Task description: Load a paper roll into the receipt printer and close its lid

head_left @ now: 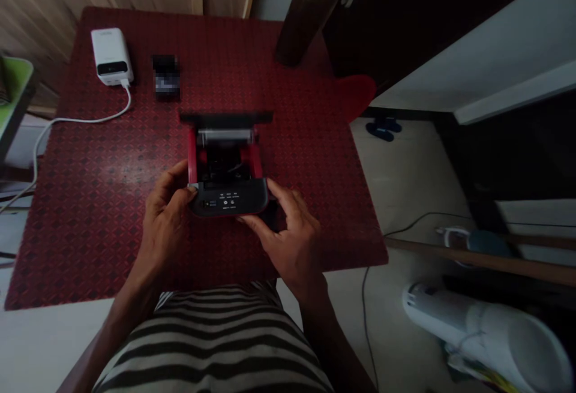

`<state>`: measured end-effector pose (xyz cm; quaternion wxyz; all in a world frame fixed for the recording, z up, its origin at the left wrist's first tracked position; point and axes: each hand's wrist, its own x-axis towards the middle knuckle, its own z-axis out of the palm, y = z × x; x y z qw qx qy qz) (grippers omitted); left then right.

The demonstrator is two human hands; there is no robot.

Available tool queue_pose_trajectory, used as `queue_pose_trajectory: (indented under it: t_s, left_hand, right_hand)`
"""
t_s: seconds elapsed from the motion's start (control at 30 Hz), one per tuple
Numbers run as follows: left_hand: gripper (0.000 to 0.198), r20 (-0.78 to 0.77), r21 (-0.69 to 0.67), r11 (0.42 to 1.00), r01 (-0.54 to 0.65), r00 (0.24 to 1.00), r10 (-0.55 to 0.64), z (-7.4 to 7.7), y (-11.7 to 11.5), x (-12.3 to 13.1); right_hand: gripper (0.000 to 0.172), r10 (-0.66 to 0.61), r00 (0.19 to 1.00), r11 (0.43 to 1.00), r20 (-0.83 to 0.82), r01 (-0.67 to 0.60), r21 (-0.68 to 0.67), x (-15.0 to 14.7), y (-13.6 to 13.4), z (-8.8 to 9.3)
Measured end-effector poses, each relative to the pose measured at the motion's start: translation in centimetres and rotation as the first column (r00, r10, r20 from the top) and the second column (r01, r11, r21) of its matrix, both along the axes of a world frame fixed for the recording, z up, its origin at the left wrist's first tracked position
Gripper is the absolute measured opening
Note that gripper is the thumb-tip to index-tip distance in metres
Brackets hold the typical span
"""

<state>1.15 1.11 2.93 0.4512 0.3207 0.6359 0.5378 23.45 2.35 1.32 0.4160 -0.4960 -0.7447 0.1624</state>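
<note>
A small red and black thermal printer (231,198) sits over the near middle of the table, its lid (225,118) standing open at the far side. A pale roller (227,136) shows near the lid, and the dark inner compartment lies exposed, its details hard to make out. White markings cover the black front panel. My left hand (166,213) grips the printer's front left corner, thumb on top and fingers along the side. Around the front right corner closes my right hand (290,219), with fingers at the side and the thumb at the front lower edge.
On the red patterned table (112,231) lie a white power bank (110,54) with a white cable (90,121) and a small dark blurred item (165,78). A brown post (306,15) rises at the far right. A red seat (357,96) stands beyond the right edge.
</note>
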Motion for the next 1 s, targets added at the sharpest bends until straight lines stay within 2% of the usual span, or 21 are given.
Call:
queue_pose_trajectory:
  t_s: [0.13, 0.23, 0.37, 0.4, 0.47, 0.53, 0.63, 0.7, 0.9, 1.0]
  left_hand:
    - [0.053, 0.039, 0.028, 1.000, -0.008, 0.999, 0.007, -0.4, -0.1, 0.1]
    - [0.051, 0.009, 0.056, 0.998, -0.003, 1.000, 0.003, -0.3, -0.3, 0.1]
    - [0.045, -0.085, 0.078, 0.996, 0.035, 0.996, -0.028, -0.3, -0.7, 0.1]
    - [0.046, -0.106, 0.097, 0.994, 0.052, 0.994, -0.042, -0.5, -0.8, 0.1]
    - [0.053, -0.163, 0.163, 0.982, 0.094, 0.984, -0.067, -1.1, -1.1, 0.0]
    - [0.066, -0.246, 0.238, 0.962, 0.135, 0.966, -0.074, -2.0, -1.2, -0.1]
    - [0.077, -0.347, 0.292, 0.940, 0.175, 0.936, -0.067, -3.2, -1.1, -0.3]
    - [0.076, -0.374, 0.298, 0.936, 0.187, 0.925, -0.065, -3.6, -0.9, -0.4]
    - [0.071, -0.395, 0.289, 0.936, 0.200, 0.916, -0.073, -3.5, -0.9, -0.5]
    - [0.071, -0.393, 0.289, 0.935, 0.207, 0.916, -0.082, -3.6, -0.9, -0.6]
  right_hand:
    - [0.055, 0.016, 0.999, 1.000, 0.047, -0.014, -0.028, 0.6, 0.2, 0.4]
    - [0.055, 0.062, 0.994, 0.997, 0.090, -0.058, -0.054, 1.7, 0.7, 2.2]
    - [0.025, 0.145, 0.979, 0.989, 0.144, -0.144, -0.019, 1.9, 3.5, 5.0]
    - [0.024, 0.178, 0.970, 0.984, 0.167, -0.180, -0.004, 1.4, 4.6, 5.4]
    - [0.031, 0.268, 0.927, 0.962, 0.261, -0.274, -0.016, -0.4, 7.2, 5.9]
    - [0.033, 0.364, 0.832, 0.929, 0.419, -0.355, -0.102, -2.6, 9.5, 6.1]
    - [0.027, 0.436, 0.652, 0.894, 0.621, -0.393, -0.215, -5.6, 11.9, 6.1]
    - [0.026, 0.458, 0.582, 0.881, 0.672, -0.400, -0.254, -6.8, 12.7, 6.1]
    - [0.022, 0.512, 0.498, 0.849, 0.700, -0.416, -0.326, -7.1, 13.3, 6.9]
    - [0.018, 0.488, 0.557, 0.866, 0.672, -0.405, -0.293, -6.3, 12.3, 8.1]
